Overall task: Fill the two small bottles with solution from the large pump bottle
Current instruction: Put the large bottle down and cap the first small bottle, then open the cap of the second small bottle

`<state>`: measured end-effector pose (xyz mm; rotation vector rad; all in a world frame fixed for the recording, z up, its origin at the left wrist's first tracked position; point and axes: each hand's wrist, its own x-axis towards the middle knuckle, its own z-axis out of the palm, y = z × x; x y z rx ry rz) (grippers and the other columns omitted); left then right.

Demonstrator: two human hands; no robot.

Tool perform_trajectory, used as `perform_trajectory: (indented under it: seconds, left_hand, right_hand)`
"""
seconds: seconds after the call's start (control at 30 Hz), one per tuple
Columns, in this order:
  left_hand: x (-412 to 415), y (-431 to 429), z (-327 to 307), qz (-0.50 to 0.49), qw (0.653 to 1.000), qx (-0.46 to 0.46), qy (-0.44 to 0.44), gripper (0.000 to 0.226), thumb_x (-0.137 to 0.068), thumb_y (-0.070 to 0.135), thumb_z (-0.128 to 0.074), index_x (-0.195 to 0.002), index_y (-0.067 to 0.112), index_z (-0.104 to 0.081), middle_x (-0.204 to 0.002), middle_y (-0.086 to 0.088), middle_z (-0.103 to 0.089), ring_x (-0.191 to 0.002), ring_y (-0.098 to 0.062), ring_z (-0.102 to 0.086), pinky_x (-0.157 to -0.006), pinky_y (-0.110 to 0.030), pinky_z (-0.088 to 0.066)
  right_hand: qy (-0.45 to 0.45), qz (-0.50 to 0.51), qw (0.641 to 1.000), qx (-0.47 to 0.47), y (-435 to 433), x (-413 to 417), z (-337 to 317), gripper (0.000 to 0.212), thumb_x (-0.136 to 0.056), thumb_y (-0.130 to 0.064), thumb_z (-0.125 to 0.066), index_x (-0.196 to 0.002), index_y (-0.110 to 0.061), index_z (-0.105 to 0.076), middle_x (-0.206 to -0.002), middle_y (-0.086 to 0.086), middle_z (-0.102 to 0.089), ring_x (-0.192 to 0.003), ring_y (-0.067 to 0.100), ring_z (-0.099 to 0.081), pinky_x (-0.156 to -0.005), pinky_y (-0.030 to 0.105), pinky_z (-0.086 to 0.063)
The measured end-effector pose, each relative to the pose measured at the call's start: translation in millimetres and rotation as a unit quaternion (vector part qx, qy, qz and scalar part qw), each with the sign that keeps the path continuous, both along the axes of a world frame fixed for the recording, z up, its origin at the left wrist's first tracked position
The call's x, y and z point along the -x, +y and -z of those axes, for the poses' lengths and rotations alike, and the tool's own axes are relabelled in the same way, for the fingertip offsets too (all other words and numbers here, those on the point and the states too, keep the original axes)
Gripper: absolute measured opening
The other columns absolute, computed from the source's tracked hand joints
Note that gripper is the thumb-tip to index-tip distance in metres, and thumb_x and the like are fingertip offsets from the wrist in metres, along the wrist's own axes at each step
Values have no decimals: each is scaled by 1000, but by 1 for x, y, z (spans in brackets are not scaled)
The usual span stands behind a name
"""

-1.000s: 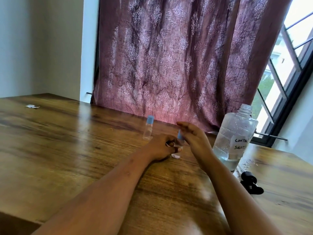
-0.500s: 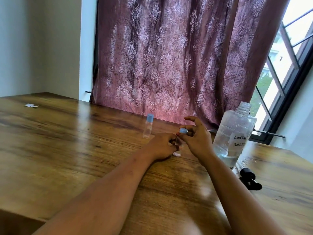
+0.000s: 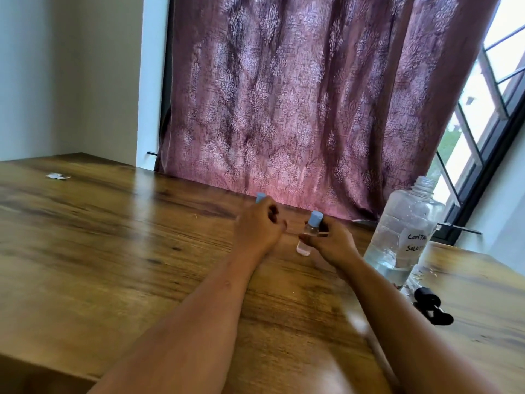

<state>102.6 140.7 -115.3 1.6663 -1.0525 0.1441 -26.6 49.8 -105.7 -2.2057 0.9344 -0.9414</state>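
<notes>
My right hand (image 3: 333,244) grips a small clear bottle (image 3: 306,237) with a blue cap, standing upright on the wooden table (image 3: 113,237). A little liquid shows in its base. My left hand (image 3: 257,227) sits just left of it, fingers loosely curled and holding nothing. Behind its knuckles, only the blue cap of the second small bottle (image 3: 260,198) shows; the body is hidden. The large clear bottle (image 3: 403,231) with a handwritten label stands to the right. Its neck is open and it is partly filled.
The black pump head (image 3: 431,305) lies on the table in front of the large bottle, near the right edge. A small white scrap (image 3: 56,176) lies far left. A patterned curtain (image 3: 298,95) hangs behind the table, with a window to the right.
The blue cap is now on the near small bottle. My left hand has let go of it and moved left and away, in front of the second bottle. My right hand now grips the bottle's body.
</notes>
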Motion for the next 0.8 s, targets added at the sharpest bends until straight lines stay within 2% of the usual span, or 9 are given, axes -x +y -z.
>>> perform_trajectory:
  seconds: [0.07,0.17,0.23,0.3,0.37,0.5,0.63,0.73,0.8]
  left_hand:
    - [-10,1,-1,-101,993,45,34,30,-79,25,-69,-104,17,-52,-98,0,-63,-88,-18,-57,-78,-36,-46]
    - [-20,2,-1,-168,981,31,96,43,-80,27,-66,-116,17,-47,-115,-2,-59,-108,-24,-51,-88,-39,-38]
    - [-21,-1,2,-152,981,-24,118,55,-81,33,-65,-127,19,-40,-130,-5,-52,-123,-26,-42,-97,-42,-33]
    - [-19,-4,4,-116,981,-98,124,79,-82,42,-62,-144,20,-20,-148,-7,-35,-137,-30,-30,-109,-49,-23]
    - [-17,-7,7,-101,977,-145,122,87,-81,49,-60,-147,23,-9,-153,-5,-28,-140,-31,-24,-111,-54,-15]
    - [-19,-10,11,-104,973,-181,100,79,-84,52,-56,-146,29,-13,-150,-3,-35,-138,-31,-29,-110,-59,-8]
    - [-23,-11,12,-97,975,-161,120,72,-84,49,-56,-143,31,-19,-147,-4,-39,-135,-33,-32,-112,-60,-13]
    - [-21,-10,9,-100,970,-197,100,57,-85,47,-53,-135,30,-32,-139,-5,-47,-131,-33,-37,-109,-61,-13]
    - [-20,-10,8,-101,969,-204,97,52,-84,47,-55,-130,29,-37,-135,-6,-49,-130,-33,-38,-107,-61,-13]
  right_hand:
    - [-1,-11,1000,-13,-6,-9,-6,47,-73,-14,-78,-116,-6,-60,-108,6,-65,-95,17,-58,-83,28,-44]
    - [-3,-8,1000,-13,-15,-23,-10,45,-74,-8,-77,-115,-6,-59,-106,7,-63,-94,18,-56,-84,32,-45]
    - [-5,2,1000,-21,-21,-34,-7,48,-73,-7,-78,-116,-7,-58,-109,9,-63,-99,22,-58,-92,39,-48]
    - [-4,11,1000,-24,-25,-42,-4,49,-73,-8,-78,-117,-8,-58,-111,10,-64,-102,26,-60,-95,45,-48]
    - [5,18,1000,-9,-28,-47,-1,47,-73,-10,-78,-116,-8,-57,-110,9,-64,-103,27,-60,-95,46,-48]
    - [9,27,999,-18,-27,-50,-1,61,-74,-16,-78,-128,-10,-50,-122,11,-60,-113,29,-56,-97,43,-46]
    - [28,-1,997,-73,-20,-46,-28,99,-70,-7,-80,-148,-16,-18,-148,17,-35,-130,37,-40,-103,43,-39]
    - [3,19,1000,-2,-9,-36,-52,98,-73,-2,-75,-148,-15,-14,-145,18,-37,-128,37,-42,-99,42,-44]
    - [-22,6,999,41,3,-30,-58,98,-75,-5,-74,-148,-20,-10,-132,14,-47,-118,31,-50,-96,46,-47]
